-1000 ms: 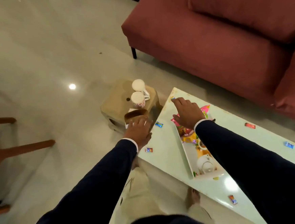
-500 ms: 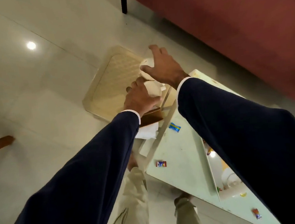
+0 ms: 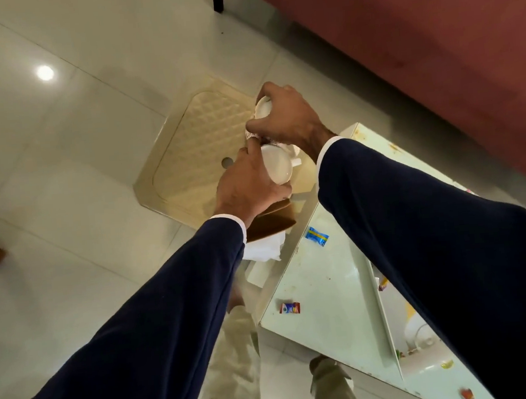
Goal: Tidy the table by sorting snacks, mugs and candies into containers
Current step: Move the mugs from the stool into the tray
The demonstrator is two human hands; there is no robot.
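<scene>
a: what are the hands doing here?

b: both are gripping mugs above the beige stool [image 3: 200,135]. the right hand [image 3: 290,118] is wrapping over the top of a white mug [image 3: 262,108], the farther one, fingers curling down around its rim. there's a bit of patterned side peeking out just under that hand, can't tell which mug it belongs to.

a: and the left?

b: the left hand [image 3: 248,184] is clasping the nearer white mug [image 3: 276,166] from the side, and that one is tilting so its open mouth is facing the camera. its handle is sticking out toward the right sleeve. the two mugs are sitting right next to each other, pretty much touching.

a: where's everything else?

b: a brown box [image 3: 273,225] with a white tissue [image 3: 264,249] hanging out is showing just under the left wrist, at the edge of the pale green table [image 3: 325,282]. a blue candy [image 3: 317,236] and a red candy [image 3: 289,308] are lying loose on the tabletop, well apart. another red wrapper [image 3: 467,395] is sitting near the bottom edge. the white tray [image 3: 388,331] is running along the table, mostly hiding behind the right sleeve, with a white rounded thing [image 3: 418,333] in it. the red sofa [image 3: 416,45] is filling the top right.
</scene>
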